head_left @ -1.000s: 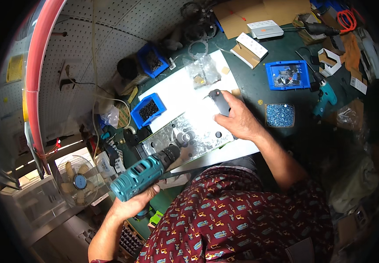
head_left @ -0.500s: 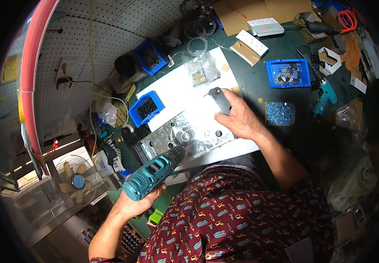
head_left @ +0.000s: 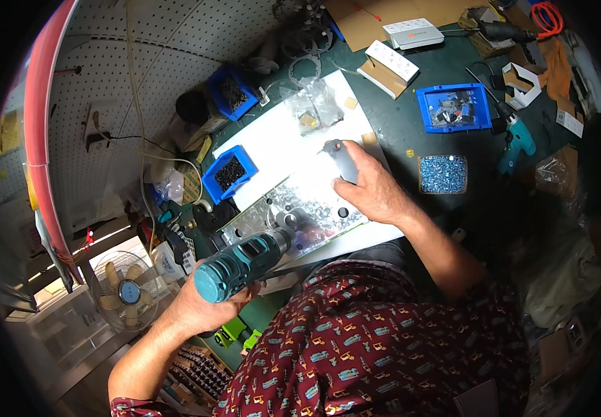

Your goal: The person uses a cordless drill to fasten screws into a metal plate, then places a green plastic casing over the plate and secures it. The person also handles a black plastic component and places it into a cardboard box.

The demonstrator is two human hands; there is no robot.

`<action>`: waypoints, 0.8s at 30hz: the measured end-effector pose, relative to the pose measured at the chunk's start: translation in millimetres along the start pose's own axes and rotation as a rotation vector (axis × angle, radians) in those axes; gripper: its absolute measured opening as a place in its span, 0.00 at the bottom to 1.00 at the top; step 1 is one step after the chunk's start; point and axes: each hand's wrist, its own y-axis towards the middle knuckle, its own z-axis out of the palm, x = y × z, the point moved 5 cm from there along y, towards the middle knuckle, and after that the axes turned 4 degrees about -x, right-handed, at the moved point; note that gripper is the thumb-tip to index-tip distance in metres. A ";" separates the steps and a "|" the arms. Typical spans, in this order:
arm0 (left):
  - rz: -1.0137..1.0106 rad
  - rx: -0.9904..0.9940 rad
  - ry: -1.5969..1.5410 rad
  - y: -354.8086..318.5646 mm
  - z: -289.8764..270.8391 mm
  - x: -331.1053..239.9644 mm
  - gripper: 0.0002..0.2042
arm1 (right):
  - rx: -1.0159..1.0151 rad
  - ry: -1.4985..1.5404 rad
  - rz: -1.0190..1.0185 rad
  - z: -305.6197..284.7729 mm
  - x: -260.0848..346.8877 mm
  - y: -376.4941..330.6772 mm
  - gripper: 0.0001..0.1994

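A teal cordless drill [head_left: 239,263] is gripped in my left hand [head_left: 207,306], its chuck pointing up and right over a shiny metal plate [head_left: 323,214] with round holes. Whether the drill's tip touches the plate, I cannot tell. At the plate's right end my right hand [head_left: 378,191] closes, thumb and fingers, around a dark grey flat piece [head_left: 344,165]. Strong glare washes out the piece's left side. Under the plate lies a white sheet [head_left: 356,240]. A blue bin of small black parts [head_left: 229,174] stands just beyond the plate.
Farther back are another blue bin [head_left: 232,96] and a clear plastic bag [head_left: 314,108]. To the right sit a blue tray of small parts [head_left: 453,109], a box of bluish screws [head_left: 443,174] and a second teal power tool [head_left: 517,142]. A fan [head_left: 125,290] stands at lower left.
The drill's rear end has come up a little and my left forearm has swung out to the left. My right hand keeps its hold on the grey piece. The whole view has shifted slightly.
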 end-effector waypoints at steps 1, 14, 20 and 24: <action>0.032 -0.013 0.022 -0.4 2.7 2.2 0.09 | 0.019 0.002 0.045 -1.4 6.2 -0.3 0.36; 0.037 -0.104 -0.131 -11.7 20.5 20.0 0.10 | 0.022 0.055 -0.053 -1.5 9.9 2.4 0.33; 0.028 -0.220 -0.349 -38.5 36.5 42.6 0.13 | 0.057 0.044 0.003 0.0 15.3 6.2 0.28; -0.106 -0.402 -0.512 -62.2 39.2 81.3 0.12 | 0.050 0.075 -0.033 0.0 26.3 4.3 0.27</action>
